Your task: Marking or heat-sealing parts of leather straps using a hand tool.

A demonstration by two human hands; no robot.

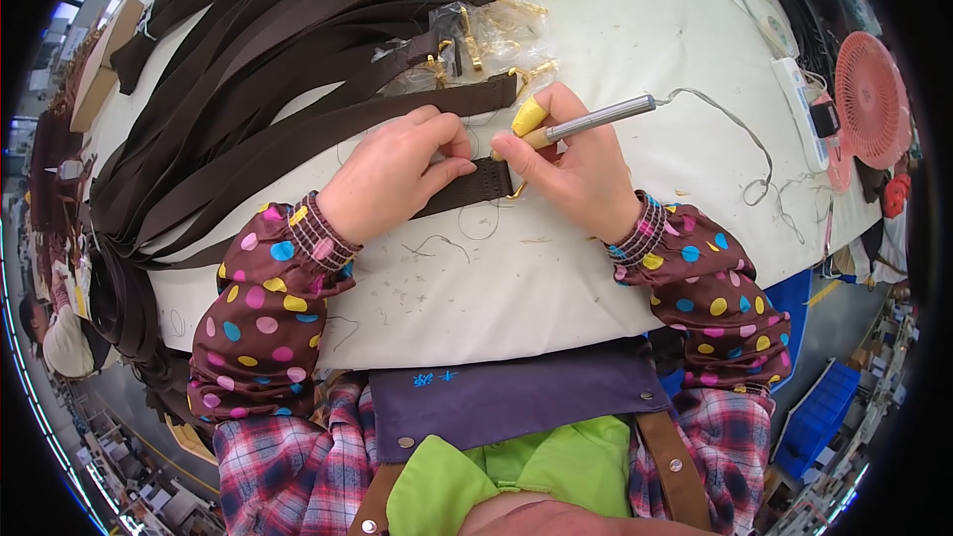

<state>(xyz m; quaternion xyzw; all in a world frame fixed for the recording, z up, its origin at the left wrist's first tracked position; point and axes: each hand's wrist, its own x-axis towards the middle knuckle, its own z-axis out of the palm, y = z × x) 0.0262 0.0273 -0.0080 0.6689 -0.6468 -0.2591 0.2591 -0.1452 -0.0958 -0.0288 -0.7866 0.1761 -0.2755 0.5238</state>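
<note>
A dark brown strap (452, 194) lies across the worktable, its stitched end below my hands, with a gold metal fitting (516, 191) at that end. My left hand (392, 169) rests on the strap with bent fingers, holding it near the stitching. My right hand (571, 169) grips a pen-like tool (601, 117) with a wooden front part and a steel barrel, a thin cord trailing from its back. The tool's tip is near the strap end; whether it touches is hidden. A yellow covering is on my right index finger.
A pile of brown straps (218, 89) with gold hooks in clear plastic fills the table's (476, 308) back left. A cardboard box (104, 65) stands at left. A pink fan (872, 99) and white power strip (799, 114) are at right. A blue crate (814, 422) sits lower right.
</note>
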